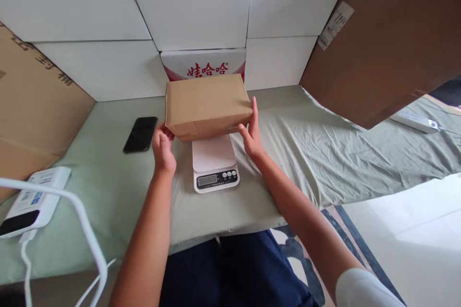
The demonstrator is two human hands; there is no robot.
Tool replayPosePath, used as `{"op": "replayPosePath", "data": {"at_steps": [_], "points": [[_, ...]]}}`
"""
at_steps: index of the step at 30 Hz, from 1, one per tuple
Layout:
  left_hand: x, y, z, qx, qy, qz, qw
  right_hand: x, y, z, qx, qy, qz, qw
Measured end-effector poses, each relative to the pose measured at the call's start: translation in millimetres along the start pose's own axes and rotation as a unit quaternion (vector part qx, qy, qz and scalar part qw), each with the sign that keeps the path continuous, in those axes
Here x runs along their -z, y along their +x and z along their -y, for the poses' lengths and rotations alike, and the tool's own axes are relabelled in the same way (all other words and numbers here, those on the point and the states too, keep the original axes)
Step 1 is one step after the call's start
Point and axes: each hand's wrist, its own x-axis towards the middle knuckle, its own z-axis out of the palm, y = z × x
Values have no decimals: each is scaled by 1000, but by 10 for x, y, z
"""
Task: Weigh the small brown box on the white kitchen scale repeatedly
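Note:
Between my two hands is a brown cardboard box, its near side facing me above a white kitchen scale. My left hand grips the box's lower left corner, and my right hand holds its right end with the thumb on the near side. The box hides the back of the scale's platform; whether its underside touches the platform I cannot tell. On the scale's front are a small grey display and several round buttons. No digits can be read on the display.
A black phone lies left of the box. Farther left are a white power bank with a white cable and a large carton. White boxes line the back. A big brown carton leans at right. Green cloth covers the surface.

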Motion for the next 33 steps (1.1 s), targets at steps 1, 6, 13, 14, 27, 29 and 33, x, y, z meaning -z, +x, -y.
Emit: {"op": "replayPosePath", "data": {"at_steps": [1,6,13,14,27,29,33], "points": [[20,-99,-71,-11,0,-1,1000,59,-91,37,2,2,6,1000],[155,-646,-322,-18,15,11,1000,239,-606,119,-14,29,31,999],[251,-769,-323,19,34,-9,999,166,-698,183,-28,12,41,999],[253,-750,-309,27,38,-8,999,159,-684,186,-29,9,41,999],[235,-717,-239,20,71,-10,997,68,-564,74,-22,5,21,1000],[230,-712,-244,19,74,-11,997,50,-545,58,-23,13,20,999],[213,-705,-277,17,78,-1,997,29,-524,61,-35,23,17,999]]}}
